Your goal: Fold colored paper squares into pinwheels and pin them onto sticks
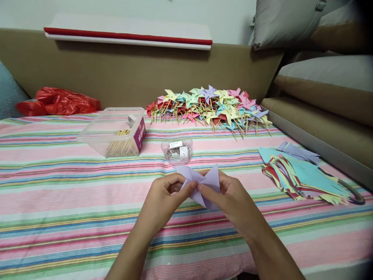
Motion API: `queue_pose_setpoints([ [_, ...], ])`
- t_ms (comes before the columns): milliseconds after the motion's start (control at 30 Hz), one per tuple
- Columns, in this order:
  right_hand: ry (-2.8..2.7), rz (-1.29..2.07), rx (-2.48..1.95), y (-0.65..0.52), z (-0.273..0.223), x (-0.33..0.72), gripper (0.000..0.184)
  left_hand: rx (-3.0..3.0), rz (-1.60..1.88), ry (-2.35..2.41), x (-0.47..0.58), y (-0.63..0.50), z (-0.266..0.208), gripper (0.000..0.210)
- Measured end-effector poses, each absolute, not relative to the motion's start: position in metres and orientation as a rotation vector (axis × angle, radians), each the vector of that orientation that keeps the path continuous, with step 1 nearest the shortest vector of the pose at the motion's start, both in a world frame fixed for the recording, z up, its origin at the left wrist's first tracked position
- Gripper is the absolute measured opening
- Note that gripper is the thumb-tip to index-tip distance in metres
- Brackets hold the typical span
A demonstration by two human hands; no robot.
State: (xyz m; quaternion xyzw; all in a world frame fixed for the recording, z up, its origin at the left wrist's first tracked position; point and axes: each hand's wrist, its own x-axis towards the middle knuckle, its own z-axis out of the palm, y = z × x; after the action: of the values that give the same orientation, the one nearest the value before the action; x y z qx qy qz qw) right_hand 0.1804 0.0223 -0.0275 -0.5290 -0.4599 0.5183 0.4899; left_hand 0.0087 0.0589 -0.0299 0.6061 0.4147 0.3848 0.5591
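Note:
A lavender paper pinwheel [211, 181], partly folded, is held up between both hands over the striped cloth. My left hand [167, 194] pinches it from the left, its thumb pressed near the centre. From the other side my right hand [230, 194] grips the paper, with its thumb tip meeting the left thumb in the middle. Fingers behind the paper are mostly hidden. Just beyond the hands sits a small clear container [177, 151] with tiny metal pieces and white labels.
A clear plastic box [96, 136] of wooden sticks stands left. Many finished pinwheels [210, 105] are heaped at the back. Cut paper sheets [311, 179] with scissors [354, 192] lie right. A red plastic bag [64, 102] and stacked cushions [326, 85] border the striped cloth [72, 202].

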Motion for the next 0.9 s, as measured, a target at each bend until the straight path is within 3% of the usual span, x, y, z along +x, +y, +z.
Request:
queue_pose_setpoints([
  [200,-0.748,1.24,-1.105,0.025,-0.027,0.166,0.035,1.066,1.106,0.817,0.012,0.057,-0.029,0.018],
  [433,-0.545,1.226,-0.955,0.025,-0.031,0.137,0.028,0.86,1.117,0.666,0.028,0.05,-0.032,0.025],
  [600,-0.462,1.248,-0.918,0.026,-0.037,0.124,0.028,0.868,1.209,0.865,0.033,0.047,-0.036,0.017],
  [900,-0.559,1.219,-0.968,0.026,-0.034,0.125,0.026,0.767,1.316,0.934,0.028,0.052,-0.035,0.026],
])
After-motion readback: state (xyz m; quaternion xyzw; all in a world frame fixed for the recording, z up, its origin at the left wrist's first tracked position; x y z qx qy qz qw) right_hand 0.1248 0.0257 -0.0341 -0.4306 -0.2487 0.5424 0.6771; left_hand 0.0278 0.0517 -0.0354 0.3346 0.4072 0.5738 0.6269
